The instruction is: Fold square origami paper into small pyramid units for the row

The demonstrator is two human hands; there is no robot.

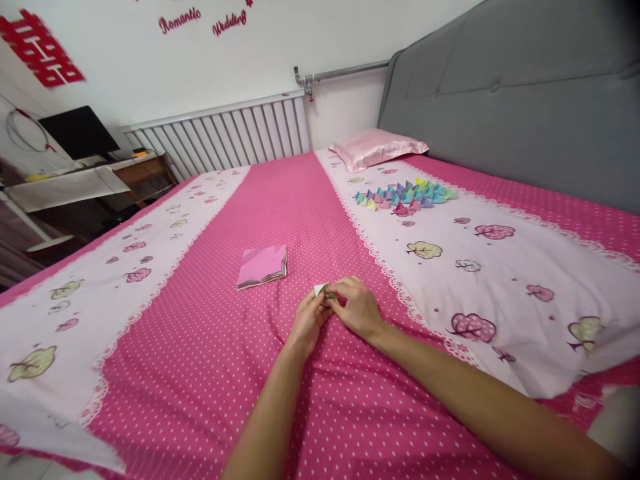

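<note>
Between my two hands is a small folded piece of paper (321, 289), with a white corner showing and a greenish part mostly hidden by the fingers. My left hand (309, 321) pinches it from the left side. From the right, the fingertips of my right hand (356, 307) are closed on the same paper. A stack of square paper sheets (263, 265), pink on top with wavy edges, lies on the bedspread just beyond and left of my hands. Farther off to the right stand several small folded paper pieces (407, 195) in blue, purple, pink and yellow, grouped in rows.
The bed is covered by a pink dotted bedspread (220, 360) with white tree-print bands. A pink pillow (377, 148) lies near the grey headboard (515, 100). Behind are a radiator (225, 130) and a desk with a black monitor (79, 133).
</note>
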